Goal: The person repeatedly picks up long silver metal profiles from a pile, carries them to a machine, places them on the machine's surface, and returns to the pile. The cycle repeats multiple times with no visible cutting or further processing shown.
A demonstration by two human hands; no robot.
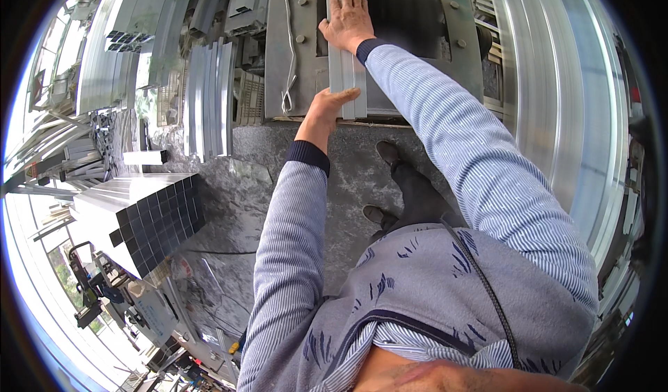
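A person's left hand (pixel 325 105) grips the near end of a long metal bar (pixel 346 68), thumb across its top, while the right hand (pixel 349 23) lies over it farther along, its hold impossible to tell. The bar extends over a steel table (pixel 306 20); stacked square tubes (pixel 156 221) sit at left.

Seeing two hands (pixel 348 22), two shoes (pixel 387 153), and one worktop (pixel 277 79) with four bolts (pixel 300 38) and one cord (pixel 287 102). Looks like one profile (pixel 344 72) (or two side by side, honestly can't tell). One stack (pixel 156 225) of square tubes too, but no sure count on those.
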